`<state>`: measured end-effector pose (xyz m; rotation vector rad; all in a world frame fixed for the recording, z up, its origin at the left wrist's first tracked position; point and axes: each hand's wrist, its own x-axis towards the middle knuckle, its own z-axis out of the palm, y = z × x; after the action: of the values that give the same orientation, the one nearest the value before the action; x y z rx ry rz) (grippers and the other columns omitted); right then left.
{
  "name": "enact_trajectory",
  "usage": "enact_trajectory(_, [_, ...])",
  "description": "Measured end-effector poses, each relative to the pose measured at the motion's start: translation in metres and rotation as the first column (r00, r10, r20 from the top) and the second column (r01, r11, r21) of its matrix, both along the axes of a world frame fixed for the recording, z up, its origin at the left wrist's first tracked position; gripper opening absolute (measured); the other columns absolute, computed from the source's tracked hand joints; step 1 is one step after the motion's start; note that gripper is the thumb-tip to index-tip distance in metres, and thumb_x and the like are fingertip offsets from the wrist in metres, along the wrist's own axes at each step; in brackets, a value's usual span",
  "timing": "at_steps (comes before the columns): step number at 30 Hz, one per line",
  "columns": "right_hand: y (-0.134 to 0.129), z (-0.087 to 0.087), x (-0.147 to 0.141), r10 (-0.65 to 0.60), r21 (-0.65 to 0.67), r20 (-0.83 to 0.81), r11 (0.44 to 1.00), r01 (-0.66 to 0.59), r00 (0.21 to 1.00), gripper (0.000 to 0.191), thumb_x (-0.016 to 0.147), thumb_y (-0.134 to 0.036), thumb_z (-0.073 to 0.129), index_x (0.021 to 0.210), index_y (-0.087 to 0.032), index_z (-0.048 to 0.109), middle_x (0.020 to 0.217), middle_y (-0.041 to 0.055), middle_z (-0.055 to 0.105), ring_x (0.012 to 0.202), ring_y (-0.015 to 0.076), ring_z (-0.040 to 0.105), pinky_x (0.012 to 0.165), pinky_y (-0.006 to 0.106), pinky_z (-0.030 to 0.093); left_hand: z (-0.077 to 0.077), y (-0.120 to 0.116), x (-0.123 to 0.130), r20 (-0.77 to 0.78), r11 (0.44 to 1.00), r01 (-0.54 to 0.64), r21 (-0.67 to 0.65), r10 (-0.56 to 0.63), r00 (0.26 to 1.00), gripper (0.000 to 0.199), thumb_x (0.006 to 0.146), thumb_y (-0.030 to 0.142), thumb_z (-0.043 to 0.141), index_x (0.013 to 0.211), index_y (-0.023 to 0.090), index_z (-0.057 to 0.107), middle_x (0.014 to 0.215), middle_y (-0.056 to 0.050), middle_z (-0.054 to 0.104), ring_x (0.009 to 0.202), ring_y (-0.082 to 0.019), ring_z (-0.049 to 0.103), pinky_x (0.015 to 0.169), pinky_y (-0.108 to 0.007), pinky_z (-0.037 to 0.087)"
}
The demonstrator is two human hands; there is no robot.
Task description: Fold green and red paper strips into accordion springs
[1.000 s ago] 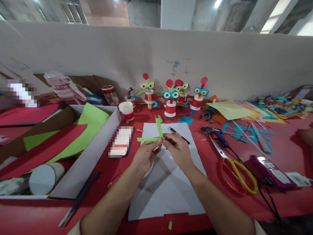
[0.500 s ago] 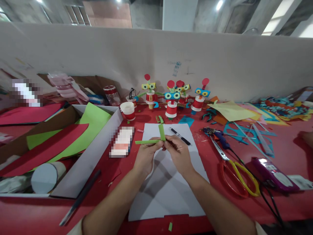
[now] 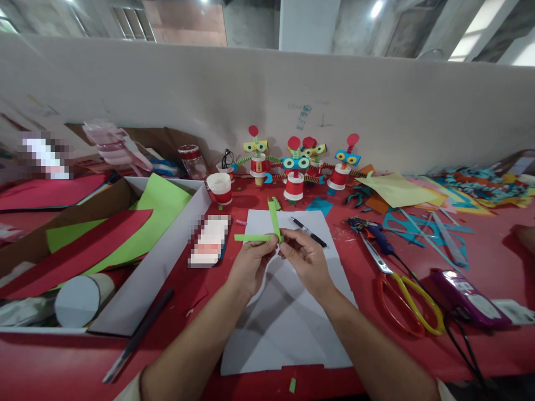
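Two arms of green paper strip [image 3: 275,218] meet at a corner between my fingertips, one pointing left and one pointing up and away. My left hand [image 3: 253,262] pinches the strips near that corner. From the other side, my right hand [image 3: 305,257] has its thumb and fingers closed on the same corner. Both hands are over a white sheet [image 3: 288,334] on the red table. A black pen [image 3: 308,232] lies on the sheet, beyond my right hand. Small folded green pieces lie just past the upright strip.
Several paper-cup figures [image 3: 293,186] stand by the wall, beside a red-and-white cup [image 3: 219,188]. Scissors [image 3: 384,268], a glue gun [image 3: 376,234] and a purple device [image 3: 470,298] are at right. At left are a box [image 3: 167,259], a phone [image 3: 210,239] and a dark pen [image 3: 140,334].
The upright strip leans more to the left and reaches slightly farther away. The right hand's fingers have shifted a little at the corner; both hands keep their grip.
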<state>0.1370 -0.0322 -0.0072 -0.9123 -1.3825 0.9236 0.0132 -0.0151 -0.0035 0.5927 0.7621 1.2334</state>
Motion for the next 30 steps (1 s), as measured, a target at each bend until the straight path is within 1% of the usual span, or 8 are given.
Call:
enact_trajectory(4, [0.0004,0.0002,-0.0014,0.015,-0.037,-0.065,0.999,-0.017,0.998,0.018,0.084,-0.027,0.061,0.098,-0.024,0.072,0.081,0.001,0.061,0.065,0.0114,0.06,0.062,0.027,0.052,0.003,0.0004,-0.0004,0.019,0.999,0.029,0.037,-0.029,0.999,0.02,0.054,0.024,0.084,0.065,0.015,0.071,0.064,0.0,0.064,0.06,-0.011,0.052,0.061,-0.027,0.043])
enact_trajectory(7, [0.0014,0.0003,-0.0019,0.016,-0.06,-0.108,0.998,-0.022,0.994,0.015,0.083,-0.027,0.063,0.093,-0.025,0.074,0.076,-0.0003,0.061,0.061,0.0106,0.06,0.058,0.026,0.052,0.0047,0.0004,-0.0006,0.024,0.996,0.052,0.078,-0.054,0.998,0.019,0.055,0.023,0.084,0.067,0.015,0.071,0.064,0.0,0.064,0.056,-0.01,0.051,0.058,-0.027,0.042])
enact_trajectory(13, [0.0027,0.0017,-0.0004,0.011,-0.075,-0.106,0.997,-0.019,0.994,0.015,0.081,-0.029,0.064,0.091,-0.024,0.075,0.076,-0.0002,0.062,0.06,0.0105,0.059,0.058,0.026,0.053,0.0008,-0.0002,-0.0002,0.026,0.994,0.065,0.085,-0.067,0.997,0.017,0.061,0.023,0.081,0.072,0.015,0.072,0.065,0.0,0.063,0.058,-0.011,0.053,0.059,-0.028,0.044])
enact_trajectory(17, [0.0042,0.0012,0.0013,0.005,-0.083,-0.12,0.996,-0.015,0.993,0.015,0.079,-0.03,0.066,0.089,-0.023,0.075,0.073,0.0001,0.063,0.059,0.0113,0.059,0.057,0.027,0.054,-0.0007,-0.0003,0.0,0.032,0.996,0.047,0.069,-0.05,0.998,0.019,0.061,0.021,0.082,0.077,0.016,0.072,0.065,0.0,0.064,0.057,-0.01,0.053,0.06,-0.028,0.045])
enact_trajectory(19, [0.0053,0.0004,0.0025,0.031,-0.079,-0.138,0.996,-0.042,0.99,0.013,0.079,-0.029,0.066,0.088,-0.024,0.075,0.072,-0.0005,0.063,0.059,0.011,0.059,0.056,0.026,0.053,0.0002,0.0001,-0.0003,0.025,0.996,0.049,0.072,-0.051,0.998,0.021,0.06,0.021,0.082,0.078,0.015,0.072,0.062,0.0,0.063,0.056,-0.01,0.052,0.061,-0.029,0.045])
enact_trajectory(24, [0.0075,0.0007,0.0056,0.059,-0.105,-0.161,0.992,-0.077,0.985,0.013,0.077,-0.03,0.069,0.085,-0.024,0.075,0.071,-0.0005,0.064,0.058,0.0112,0.06,0.054,0.026,0.053,0.0028,0.0002,-0.0007,-0.011,0.988,0.07,0.139,-0.069,0.998,0.023,0.061,0.022,0.081,0.079,0.015,0.069,0.058,0.002,0.061,0.055,-0.012,0.053,0.061,-0.031,0.045])
enact_trajectory(26, [0.0079,0.0018,0.0063,0.063,-0.114,-0.147,0.99,-0.08,0.987,0.013,0.076,-0.032,0.069,0.084,-0.023,0.075,0.071,-0.0002,0.065,0.058,0.0114,0.06,0.054,0.026,0.053,0.0026,-0.0005,-0.0004,-0.021,0.984,0.061,0.168,-0.058,0.998,0.022,0.061,0.022,0.081,0.075,0.016,0.066,0.061,0.001,0.063,0.056,-0.013,0.056,0.061,-0.031,0.045])
enact_trajectory(30, [0.0073,0.0037,0.0062,0.062,-0.104,-0.121,0.992,-0.074,0.991,0.013,0.077,-0.032,0.069,0.083,-0.022,0.074,0.07,-0.0006,0.064,0.058,0.0114,0.061,0.054,0.025,0.053,-0.0004,-0.0021,0.0002,-0.015,0.983,-0.016,0.185,0.019,1.0,0.025,0.061,0.02,0.081,0.072,0.018,0.059,0.063,0.003,0.063,0.058,-0.012,0.057,0.062,-0.03,0.045])
